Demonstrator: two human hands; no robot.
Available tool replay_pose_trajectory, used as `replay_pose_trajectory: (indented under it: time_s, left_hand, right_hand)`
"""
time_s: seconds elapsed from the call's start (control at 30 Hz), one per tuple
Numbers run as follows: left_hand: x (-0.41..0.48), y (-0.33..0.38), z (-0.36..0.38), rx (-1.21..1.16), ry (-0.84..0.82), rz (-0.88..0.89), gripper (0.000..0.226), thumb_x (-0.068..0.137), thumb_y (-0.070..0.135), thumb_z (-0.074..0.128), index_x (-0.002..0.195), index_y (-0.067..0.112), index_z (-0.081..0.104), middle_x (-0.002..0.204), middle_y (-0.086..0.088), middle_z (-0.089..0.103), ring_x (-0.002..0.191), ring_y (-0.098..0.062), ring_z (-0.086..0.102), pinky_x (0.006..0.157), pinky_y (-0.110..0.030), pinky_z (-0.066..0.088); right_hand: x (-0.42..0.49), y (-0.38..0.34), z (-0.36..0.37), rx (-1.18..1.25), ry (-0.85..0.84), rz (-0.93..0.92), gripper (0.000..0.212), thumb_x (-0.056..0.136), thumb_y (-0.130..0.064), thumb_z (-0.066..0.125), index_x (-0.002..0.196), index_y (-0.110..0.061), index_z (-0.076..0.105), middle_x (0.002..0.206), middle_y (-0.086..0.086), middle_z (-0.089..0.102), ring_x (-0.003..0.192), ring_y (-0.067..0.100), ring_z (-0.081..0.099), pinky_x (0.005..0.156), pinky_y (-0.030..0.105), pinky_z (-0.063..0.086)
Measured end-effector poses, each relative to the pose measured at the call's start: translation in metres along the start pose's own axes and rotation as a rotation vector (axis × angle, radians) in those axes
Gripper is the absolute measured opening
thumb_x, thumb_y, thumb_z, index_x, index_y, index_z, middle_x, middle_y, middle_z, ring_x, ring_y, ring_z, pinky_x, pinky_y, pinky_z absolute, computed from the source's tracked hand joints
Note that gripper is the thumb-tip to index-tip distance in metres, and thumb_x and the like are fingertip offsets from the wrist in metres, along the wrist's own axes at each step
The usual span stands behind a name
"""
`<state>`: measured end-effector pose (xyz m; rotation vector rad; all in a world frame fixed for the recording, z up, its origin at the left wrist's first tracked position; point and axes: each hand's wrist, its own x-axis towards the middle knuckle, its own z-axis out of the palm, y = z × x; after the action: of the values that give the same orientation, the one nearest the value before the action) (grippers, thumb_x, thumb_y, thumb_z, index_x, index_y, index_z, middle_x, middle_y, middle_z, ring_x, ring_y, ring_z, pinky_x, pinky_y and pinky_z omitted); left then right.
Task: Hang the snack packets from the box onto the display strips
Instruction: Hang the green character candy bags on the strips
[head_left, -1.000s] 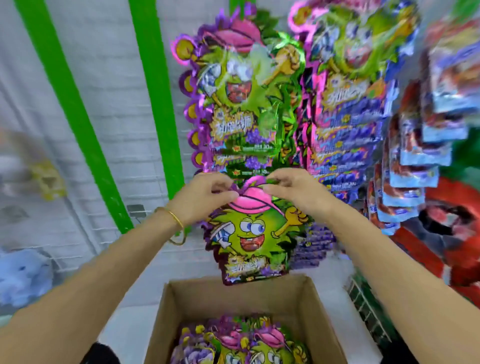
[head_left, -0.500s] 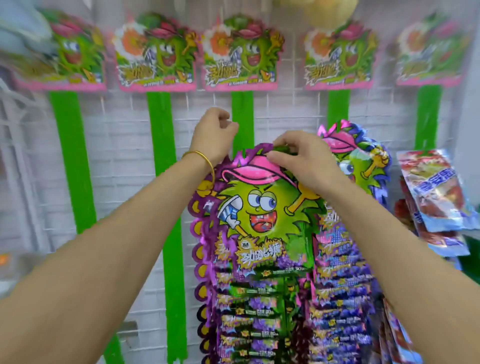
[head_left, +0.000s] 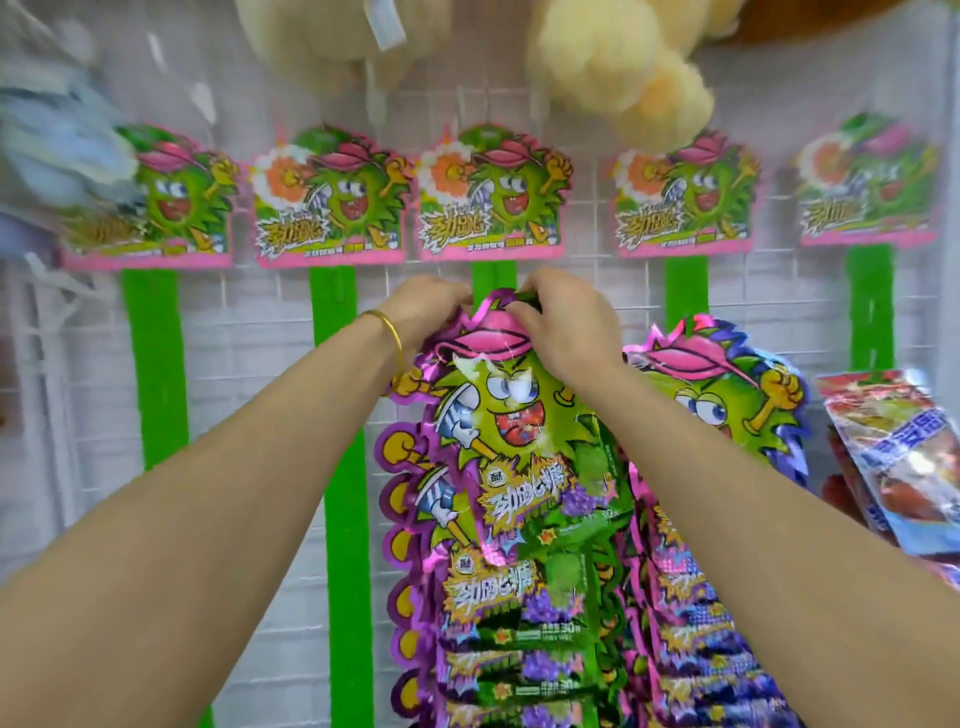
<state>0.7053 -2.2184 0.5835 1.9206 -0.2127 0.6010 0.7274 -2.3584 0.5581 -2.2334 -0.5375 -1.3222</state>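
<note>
Here the left hand (head_left: 426, 306) and right hand (head_left: 566, 327) each pinch the top edge of the snack packet (head_left: 498, 415), held against the middle green strip (head_left: 493, 275) above the hung packets (head_left: 519, 654). Probably best to seat its top squarely and let go only once it catches.

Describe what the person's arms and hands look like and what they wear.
The left hand and right hand are ungloved, with no rings showing, and no sleeves are in view on either arm. A thin gold bangle circles the left wrist.

Snack packet (head_left: 498, 415) on middle display strip (head_left: 493, 275), between neighbouring strips.
</note>
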Motion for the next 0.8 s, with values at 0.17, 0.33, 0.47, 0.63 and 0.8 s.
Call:
replay_pose_trajectory:
  time_s: [0.17,0.33,0.47,0.63,0.8]
  left_hand:
    - [0.001,0.002,0.001,-0.024,0.006,-0.049,0.026,0.083,0.011,0.052,0.058,0.015,0.048,0.042,0.004,0.04,0.033,-0.009,0.034,0.04,-0.019,0.026]
    - [-0.006,0.004,0.002,-0.063,-0.033,-0.04,0.02,0.09,0.017,0.049,0.072,0.012,0.057,0.065,-0.002,0.049,0.045,-0.008,0.045,0.037,-0.014,0.033]
    - [-0.008,-0.001,0.003,-0.058,-0.042,0.005,0.021,0.09,0.012,0.05,0.069,0.011,0.053,0.065,-0.005,0.05,0.056,-0.015,0.042,0.044,-0.017,0.036]
    - [-0.014,-0.016,0.003,0.11,0.034,0.176,0.017,0.088,0.004,0.051,0.103,0.01,0.053,0.075,-0.001,0.056,0.066,-0.01,0.051,0.062,-0.021,0.042]
    - [-0.03,-0.033,0.003,0.193,0.117,0.342,0.036,0.082,-0.009,0.042,0.114,0.007,0.047,0.098,-0.007,0.056,0.09,-0.017,0.055,0.075,-0.014,0.045]
  right_hand:
    - [0.007,-0.006,-0.004,-0.086,0.036,-0.043,0.027,0.093,-0.033,0.051,0.105,-0.009,0.055,0.104,0.014,0.065,0.097,0.038,0.059,0.066,0.034,0.036]
    - [-0.006,-0.005,-0.003,-0.086,-0.009,-0.038,0.027,0.092,-0.032,0.054,0.104,-0.008,0.054,0.103,0.016,0.064,0.096,0.038,0.058,0.067,0.036,0.038]
    - [-0.015,-0.003,-0.004,-0.038,-0.075,-0.014,0.026,0.091,-0.031,0.056,0.102,-0.007,0.056,0.101,0.017,0.064,0.095,0.036,0.058,0.065,0.033,0.035]
    - [-0.024,0.002,0.0,0.017,-0.124,-0.001,0.026,0.09,-0.03,0.056,0.099,-0.006,0.057,0.097,0.017,0.065,0.092,0.037,0.058,0.066,0.036,0.041]
    - [-0.026,0.006,-0.001,-0.016,-0.136,-0.006,0.031,0.091,-0.033,0.055,0.104,-0.006,0.056,0.1,0.018,0.064,0.094,0.037,0.057,0.067,0.035,0.039]
